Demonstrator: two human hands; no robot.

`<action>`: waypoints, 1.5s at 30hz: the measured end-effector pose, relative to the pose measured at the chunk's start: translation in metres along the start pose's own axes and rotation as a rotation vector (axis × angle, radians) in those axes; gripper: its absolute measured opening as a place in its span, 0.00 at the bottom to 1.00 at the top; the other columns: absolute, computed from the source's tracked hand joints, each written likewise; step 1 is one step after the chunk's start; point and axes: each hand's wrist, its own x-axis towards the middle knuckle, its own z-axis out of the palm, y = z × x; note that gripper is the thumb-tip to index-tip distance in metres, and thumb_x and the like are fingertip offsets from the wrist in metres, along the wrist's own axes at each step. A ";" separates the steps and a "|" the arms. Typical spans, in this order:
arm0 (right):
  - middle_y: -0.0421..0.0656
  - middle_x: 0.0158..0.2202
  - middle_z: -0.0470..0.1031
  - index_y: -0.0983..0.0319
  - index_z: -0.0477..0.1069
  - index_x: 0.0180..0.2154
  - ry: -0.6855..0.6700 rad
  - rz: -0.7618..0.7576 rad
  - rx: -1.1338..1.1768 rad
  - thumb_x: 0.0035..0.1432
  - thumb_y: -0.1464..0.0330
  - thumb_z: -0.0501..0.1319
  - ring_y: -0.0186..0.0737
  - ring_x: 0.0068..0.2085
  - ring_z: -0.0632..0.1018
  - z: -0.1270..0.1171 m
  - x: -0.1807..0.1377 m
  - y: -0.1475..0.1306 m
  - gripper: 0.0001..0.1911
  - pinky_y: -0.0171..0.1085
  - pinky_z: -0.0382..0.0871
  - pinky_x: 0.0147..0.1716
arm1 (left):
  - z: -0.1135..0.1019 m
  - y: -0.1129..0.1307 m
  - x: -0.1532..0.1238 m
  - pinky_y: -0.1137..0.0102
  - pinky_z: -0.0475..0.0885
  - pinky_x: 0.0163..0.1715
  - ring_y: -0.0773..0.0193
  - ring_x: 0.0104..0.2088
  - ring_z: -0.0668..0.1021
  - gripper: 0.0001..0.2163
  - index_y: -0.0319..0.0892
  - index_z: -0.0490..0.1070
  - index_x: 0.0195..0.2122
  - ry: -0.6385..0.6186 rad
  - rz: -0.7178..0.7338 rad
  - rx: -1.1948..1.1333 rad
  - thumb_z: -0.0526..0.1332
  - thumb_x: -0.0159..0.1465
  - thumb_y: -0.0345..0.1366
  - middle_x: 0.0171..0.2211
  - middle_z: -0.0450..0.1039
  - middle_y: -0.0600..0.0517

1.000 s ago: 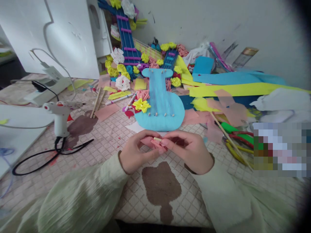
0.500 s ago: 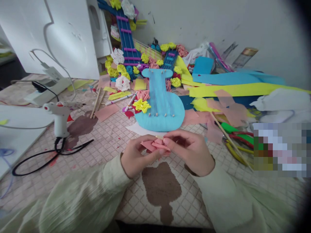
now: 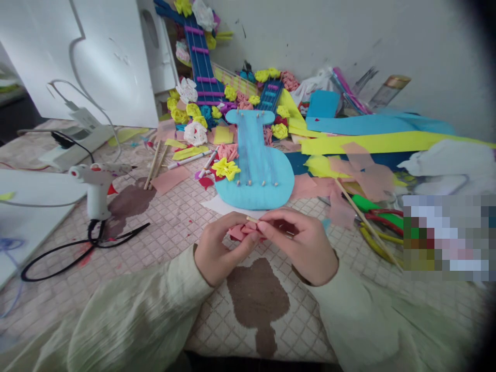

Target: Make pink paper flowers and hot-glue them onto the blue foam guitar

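Between my two hands is a folded pink paper flower [image 3: 240, 231], partly hidden by fingers. My left hand [image 3: 217, 253] pinches it from the left, thumb in front. My right hand [image 3: 306, 248] has its thumb and fingers closed at the flower's right side, where a short wooden stick [image 3: 252, 219] shows at the top of the folds. Just beyond my fingers lies a light-blue guitar-shaped cutout [image 3: 258, 194] with strings and small pegs. A yellow paper flower [image 3: 226, 169] and a pink one [image 3: 228, 151] are on its left edge.
At left stands a white glue gun [image 3: 97, 194] with a looping black cord, near a power strip [image 3: 75, 138]. Behind, a dark-blue paper guitar [image 3: 202, 62] leans among paper flowers. Yellow strips [image 3: 387, 143], a wooden skewer [image 3: 368, 223] and green-and-red-handled tools [image 3: 382, 214] lie right.
The pink paper has turned in my fingers; its pointed left corner no longer sticks out and more of the stick shows. Both hands stay in nearly the same place.
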 end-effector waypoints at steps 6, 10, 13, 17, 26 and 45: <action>0.42 0.29 0.72 0.64 0.71 0.30 -0.006 -0.175 -0.121 0.54 0.70 0.56 0.33 0.29 0.72 0.000 -0.001 0.002 0.07 0.33 0.65 0.26 | -0.001 0.000 -0.001 0.72 0.69 0.35 0.66 0.33 0.74 0.06 0.37 0.70 0.35 0.004 -0.013 0.001 0.59 0.55 0.30 0.31 0.73 0.50; 0.42 0.29 0.71 0.64 0.71 0.30 -0.001 -0.225 -0.156 0.55 0.71 0.55 0.32 0.28 0.71 0.001 -0.002 0.002 0.07 0.33 0.65 0.26 | -0.002 0.001 -0.003 0.72 0.69 0.35 0.66 0.33 0.74 0.07 0.38 0.70 0.35 -0.003 -0.001 -0.009 0.59 0.55 0.30 0.32 0.73 0.50; 0.42 0.28 0.71 0.64 0.70 0.29 -0.001 -0.215 -0.141 0.54 0.72 0.55 0.32 0.28 0.70 0.002 -0.002 0.000 0.06 0.32 0.65 0.25 | -0.001 0.001 -0.004 0.72 0.69 0.35 0.66 0.33 0.74 0.07 0.39 0.69 0.36 -0.001 -0.010 -0.008 0.60 0.55 0.30 0.32 0.73 0.50; 0.41 0.28 0.70 0.63 0.69 0.29 -0.017 -0.140 -0.102 0.53 0.71 0.56 0.32 0.28 0.70 0.002 -0.002 -0.001 0.04 0.32 0.64 0.24 | 0.000 0.002 -0.004 0.72 0.69 0.34 0.66 0.32 0.74 0.06 0.39 0.69 0.35 0.004 -0.028 0.000 0.60 0.55 0.30 0.32 0.73 0.50; 0.41 0.28 0.70 0.62 0.67 0.28 -0.065 0.029 0.007 0.50 0.69 0.58 0.33 0.28 0.70 0.002 -0.002 -0.002 0.02 0.34 0.66 0.27 | 0.000 0.004 -0.002 0.69 0.70 0.33 0.65 0.31 0.74 0.05 0.38 0.70 0.33 -0.033 -0.051 0.008 0.58 0.56 0.31 0.30 0.73 0.49; 0.42 0.30 0.73 0.62 0.68 0.34 -0.208 0.062 0.103 0.52 0.67 0.57 0.35 0.31 0.74 -0.003 0.002 0.000 0.07 0.35 0.70 0.30 | -0.005 0.002 0.001 0.71 0.69 0.30 0.67 0.29 0.74 0.05 0.39 0.71 0.31 -0.008 -0.049 -0.032 0.56 0.59 0.33 0.28 0.73 0.50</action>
